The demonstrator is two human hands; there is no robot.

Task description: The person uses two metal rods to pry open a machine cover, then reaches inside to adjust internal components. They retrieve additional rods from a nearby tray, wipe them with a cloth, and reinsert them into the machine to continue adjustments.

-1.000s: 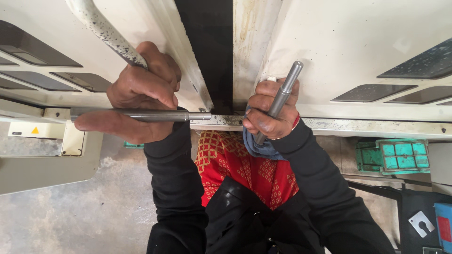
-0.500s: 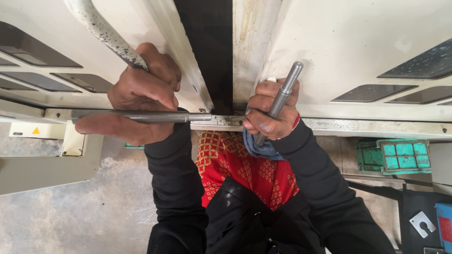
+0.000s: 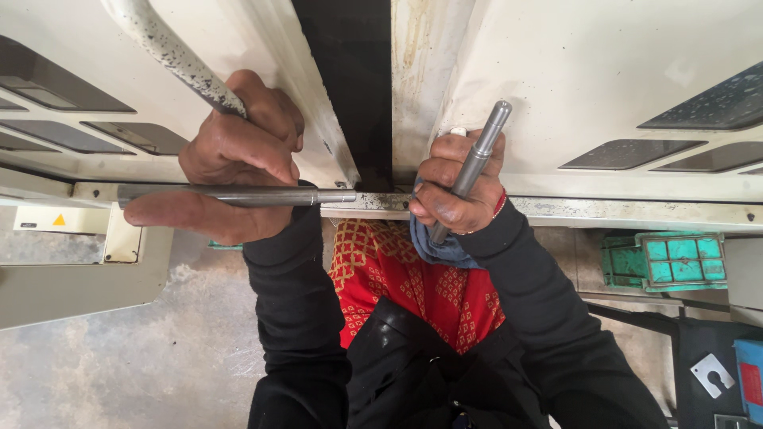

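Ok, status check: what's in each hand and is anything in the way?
Left hand presses a long steel rod along the cream unit's bottom rail. Right hand grips a short metal bar plus blue cloth. Nothing blocking.

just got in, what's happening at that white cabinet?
A person is leaning over the white cabinet. The left hand presses a long metal rod flat along the cabinet's bottom rail. The right hand grips a second, shorter rod tilted upward, with a blue cloth bunched beneath it.
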